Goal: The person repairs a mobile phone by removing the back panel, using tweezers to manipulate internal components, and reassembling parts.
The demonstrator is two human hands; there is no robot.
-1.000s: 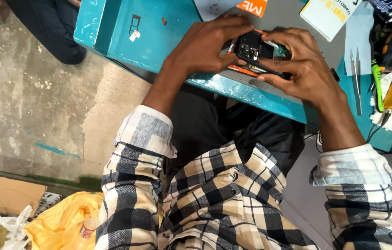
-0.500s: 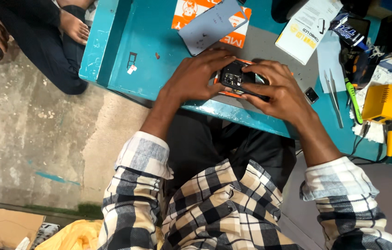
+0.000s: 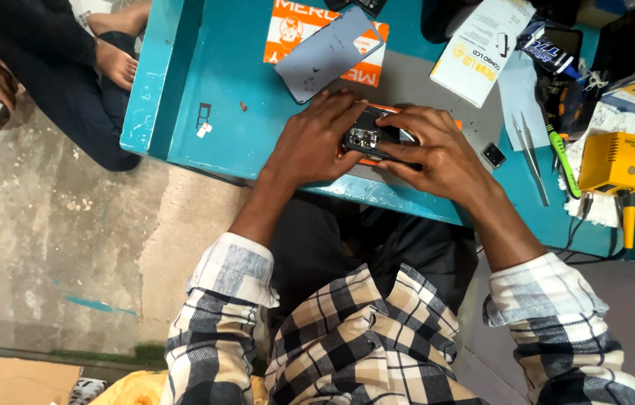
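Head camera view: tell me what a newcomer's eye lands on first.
Both hands meet at the near edge of the teal table: the left hand and right hand grip an opened phone. A grey back cover lies beyond them on an orange sheet, and a yellow box-shaped tool sits at right.

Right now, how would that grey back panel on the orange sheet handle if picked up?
The grey back panel looks thin and flat, so probably light and slightly flexible. It lies flush on the orange sheet, so likely hard to pinch; sliding it off an edge may help.
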